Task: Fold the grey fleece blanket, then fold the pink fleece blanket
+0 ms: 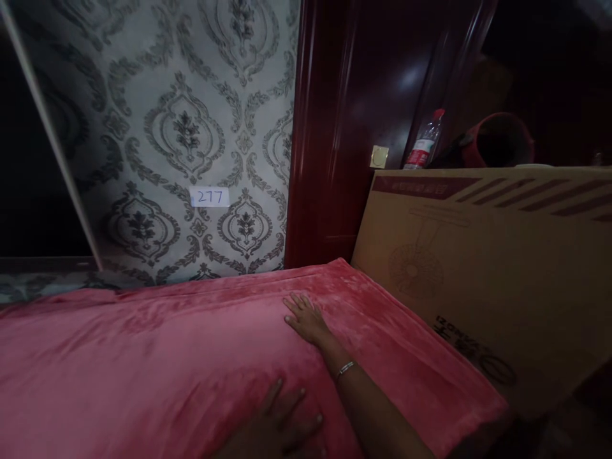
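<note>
A pinkish-red plush blanket (191, 357) is spread over a flat raised surface, with some creases and darker brushed patches in its pile. My right hand (306, 317) rests palm down on it, toward the far right part, fingers spread. A silver bracelet (346, 368) circles that wrist. Closer to me, at the bottom edge of the view, my left hand (280, 424) is over the blanket with its fingers apart; it looks dark and slightly blurred. Neither hand holds anything.
A large cardboard box (468, 268) stands along the right side, bearing a plastic bottle (424, 141) and a round red-rimmed object (502, 140). Behind are patterned wallpaper (182, 140), a 277 label (210, 197) and a dark red wooden panel (325, 127). A dark screen (38, 166) is at left.
</note>
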The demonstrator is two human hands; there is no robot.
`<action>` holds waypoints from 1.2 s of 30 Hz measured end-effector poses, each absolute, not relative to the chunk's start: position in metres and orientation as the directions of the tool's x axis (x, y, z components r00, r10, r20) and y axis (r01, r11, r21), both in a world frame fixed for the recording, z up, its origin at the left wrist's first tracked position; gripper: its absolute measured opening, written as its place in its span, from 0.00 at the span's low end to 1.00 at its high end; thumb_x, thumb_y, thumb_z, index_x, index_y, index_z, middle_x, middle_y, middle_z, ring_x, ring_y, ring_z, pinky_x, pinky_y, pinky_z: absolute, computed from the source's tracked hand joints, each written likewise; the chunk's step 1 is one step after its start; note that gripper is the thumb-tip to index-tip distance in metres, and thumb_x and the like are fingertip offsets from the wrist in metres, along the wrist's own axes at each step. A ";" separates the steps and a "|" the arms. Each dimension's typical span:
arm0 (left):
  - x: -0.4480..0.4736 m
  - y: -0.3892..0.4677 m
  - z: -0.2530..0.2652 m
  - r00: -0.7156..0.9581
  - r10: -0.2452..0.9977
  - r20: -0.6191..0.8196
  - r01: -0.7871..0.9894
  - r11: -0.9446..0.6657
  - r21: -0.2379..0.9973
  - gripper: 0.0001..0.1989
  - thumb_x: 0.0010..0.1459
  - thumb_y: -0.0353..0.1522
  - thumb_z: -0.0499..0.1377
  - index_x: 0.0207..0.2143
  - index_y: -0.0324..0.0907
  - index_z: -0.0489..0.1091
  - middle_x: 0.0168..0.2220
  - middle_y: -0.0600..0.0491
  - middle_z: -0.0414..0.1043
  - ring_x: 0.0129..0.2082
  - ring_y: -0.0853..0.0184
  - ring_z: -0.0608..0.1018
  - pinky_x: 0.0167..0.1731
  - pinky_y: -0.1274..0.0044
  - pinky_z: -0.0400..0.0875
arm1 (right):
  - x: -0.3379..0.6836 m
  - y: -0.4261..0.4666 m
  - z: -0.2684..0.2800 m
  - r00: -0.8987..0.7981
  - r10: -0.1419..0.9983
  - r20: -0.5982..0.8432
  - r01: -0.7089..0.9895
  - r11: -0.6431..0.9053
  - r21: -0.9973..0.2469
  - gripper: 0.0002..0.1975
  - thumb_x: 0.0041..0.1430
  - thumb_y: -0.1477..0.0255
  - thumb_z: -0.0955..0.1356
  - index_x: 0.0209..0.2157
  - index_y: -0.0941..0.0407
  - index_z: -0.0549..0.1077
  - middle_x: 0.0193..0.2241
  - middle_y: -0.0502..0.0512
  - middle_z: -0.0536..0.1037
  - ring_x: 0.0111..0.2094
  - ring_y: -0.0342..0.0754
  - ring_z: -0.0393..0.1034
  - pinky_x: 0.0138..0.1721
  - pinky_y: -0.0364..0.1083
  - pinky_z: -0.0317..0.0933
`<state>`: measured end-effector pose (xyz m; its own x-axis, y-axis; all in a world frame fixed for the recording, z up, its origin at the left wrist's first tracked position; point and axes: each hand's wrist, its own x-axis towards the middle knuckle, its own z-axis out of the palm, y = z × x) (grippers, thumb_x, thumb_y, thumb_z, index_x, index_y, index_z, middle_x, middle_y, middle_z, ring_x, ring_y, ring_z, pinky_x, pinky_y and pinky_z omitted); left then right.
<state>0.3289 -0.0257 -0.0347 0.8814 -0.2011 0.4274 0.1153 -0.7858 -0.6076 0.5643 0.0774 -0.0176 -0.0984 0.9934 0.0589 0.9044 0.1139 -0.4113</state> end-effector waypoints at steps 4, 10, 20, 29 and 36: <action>0.325 -0.028 -0.027 0.918 -0.182 0.351 0.047 -0.832 -0.553 0.28 0.66 0.48 0.51 0.66 0.59 0.57 0.71 0.60 0.51 0.67 0.55 0.60 0.69 0.57 0.37 | 0.567 0.081 -0.021 -0.101 0.992 0.071 0.892 0.122 -0.436 0.31 0.69 0.55 0.60 0.70 0.43 0.52 0.73 0.49 0.42 0.72 0.59 0.31 0.67 0.69 0.35; 0.318 -0.058 0.016 0.975 -0.009 0.222 0.008 -0.997 -0.074 0.24 0.63 0.36 0.58 0.62 0.53 0.64 0.64 0.56 0.66 0.64 0.62 0.67 0.64 0.66 0.59 | 0.586 0.071 -0.020 -0.113 0.992 0.051 0.837 0.123 -0.533 0.34 0.66 0.60 0.63 0.70 0.56 0.55 0.72 0.60 0.47 0.72 0.55 0.35 0.70 0.56 0.32; 0.201 -0.031 -0.024 0.551 0.730 0.403 0.676 -0.674 0.297 0.24 0.63 0.42 0.52 0.61 0.50 0.68 0.65 0.47 0.64 0.66 0.52 0.63 0.66 0.52 0.55 | 0.632 -0.051 -0.048 0.159 0.984 0.080 0.441 0.001 -0.897 0.49 0.51 0.41 0.68 0.68 0.54 0.60 0.68 0.61 0.59 0.68 0.59 0.53 0.68 0.60 0.46; 0.187 -0.077 0.009 -0.091 0.996 0.017 0.452 0.026 0.892 0.39 0.60 0.52 0.55 0.68 0.44 0.55 0.70 0.47 0.53 0.69 0.52 0.59 0.67 0.58 0.52 | 0.604 -0.125 -0.039 0.231 0.967 -0.110 -0.042 -0.103 -0.994 0.49 0.44 0.47 0.76 0.65 0.50 0.65 0.62 0.54 0.69 0.66 0.59 0.57 0.67 0.60 0.52; 0.168 -0.091 0.009 -0.100 0.967 -0.236 0.220 0.252 0.942 0.45 0.58 0.54 0.58 0.68 0.36 0.53 0.69 0.45 0.55 0.67 0.54 0.62 0.68 0.61 0.50 | 0.601 -0.142 -0.041 0.196 0.968 -0.158 -0.149 -0.130 -0.980 0.43 0.45 0.51 0.76 0.62 0.48 0.69 0.59 0.53 0.73 0.62 0.61 0.64 0.62 0.61 0.61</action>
<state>0.1683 -0.0914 0.0091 -0.1004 0.9667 -0.2355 0.2201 0.2525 0.9423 0.6014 -0.1421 -0.0414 0.1959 0.9678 -0.1582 -0.1492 -0.1300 -0.9802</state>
